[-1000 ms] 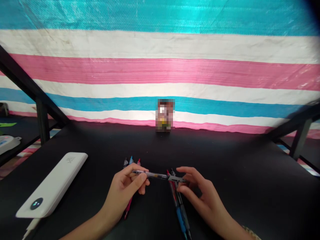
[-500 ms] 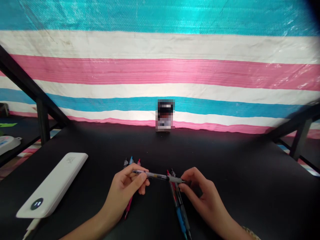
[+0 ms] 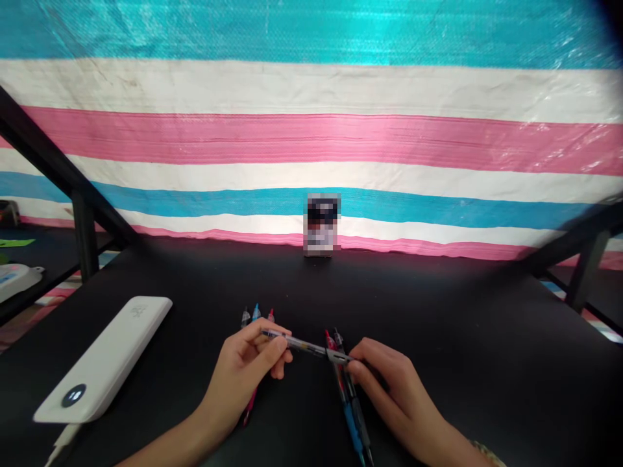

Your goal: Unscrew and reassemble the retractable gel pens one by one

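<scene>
Low in mid-frame, the right hand, spread a second ago, has closed its fingers on the grey end of the clear pen, whose other end the left hand pinches, so it seems gripped at both ends above the black counter.

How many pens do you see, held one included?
6 at least: a clear pen held between left hand and right hand; three pens under the left hand; two pens under the right, possibly hiding a third.
</scene>
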`<state>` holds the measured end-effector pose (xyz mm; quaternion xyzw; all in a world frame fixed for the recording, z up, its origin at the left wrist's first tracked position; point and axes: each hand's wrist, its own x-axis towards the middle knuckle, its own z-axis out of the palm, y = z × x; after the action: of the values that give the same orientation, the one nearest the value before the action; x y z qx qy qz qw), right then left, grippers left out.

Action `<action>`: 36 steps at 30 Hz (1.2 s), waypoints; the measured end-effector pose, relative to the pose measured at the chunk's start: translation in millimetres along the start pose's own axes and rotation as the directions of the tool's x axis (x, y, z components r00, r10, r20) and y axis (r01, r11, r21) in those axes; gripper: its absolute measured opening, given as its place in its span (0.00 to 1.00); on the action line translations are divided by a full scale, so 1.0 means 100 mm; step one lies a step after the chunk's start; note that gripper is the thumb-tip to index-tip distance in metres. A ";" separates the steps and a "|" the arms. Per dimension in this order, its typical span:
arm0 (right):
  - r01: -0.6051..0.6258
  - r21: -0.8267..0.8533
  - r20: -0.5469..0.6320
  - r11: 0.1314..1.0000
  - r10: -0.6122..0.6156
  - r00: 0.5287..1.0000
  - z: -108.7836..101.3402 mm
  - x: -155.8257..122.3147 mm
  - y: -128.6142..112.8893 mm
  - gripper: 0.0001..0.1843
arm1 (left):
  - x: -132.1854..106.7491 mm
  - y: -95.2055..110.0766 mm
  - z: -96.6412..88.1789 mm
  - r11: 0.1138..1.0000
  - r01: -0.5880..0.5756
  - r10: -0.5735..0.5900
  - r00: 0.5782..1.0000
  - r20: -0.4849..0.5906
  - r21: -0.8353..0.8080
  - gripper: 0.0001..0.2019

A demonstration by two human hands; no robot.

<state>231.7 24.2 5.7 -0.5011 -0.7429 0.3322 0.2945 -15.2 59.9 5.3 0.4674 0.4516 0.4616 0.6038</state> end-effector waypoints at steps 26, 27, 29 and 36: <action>-0.362 0.564 0.322 0.742 0.206 0.924 0.05 0.00 -0.10 0.32 | -0.02 -0.01 0.07 0.980 -0.067 0.095 0.985 0.147 -0.186 0.07; -0.349 0.559 0.295 0.752 0.213 0.932 0.05 -0.01 -0.11 0.32 | -0.02 0.00 0.07 0.977 -0.044 0.073 0.988 0.135 -0.208 0.08; -0.324 0.555 0.221 0.766 0.239 0.945 0.04 -0.01 -0.11 0.31 | -0.01 0.03 0.06 0.973 -0.032 0.055 0.994 0.093 -0.228 0.11; -0.325 0.590 0.158 0.739 0.290 0.944 0.03 0.04 -0.03 0.32 | 0.03 0.04 0.03 0.969 -0.004 0.018 0.998 0.056 -0.247 0.25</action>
<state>226.1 27.0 6.9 -0.4857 -0.5111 0.6108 0.3603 -12.4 63.2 9.7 0.4043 0.3705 0.5038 0.6674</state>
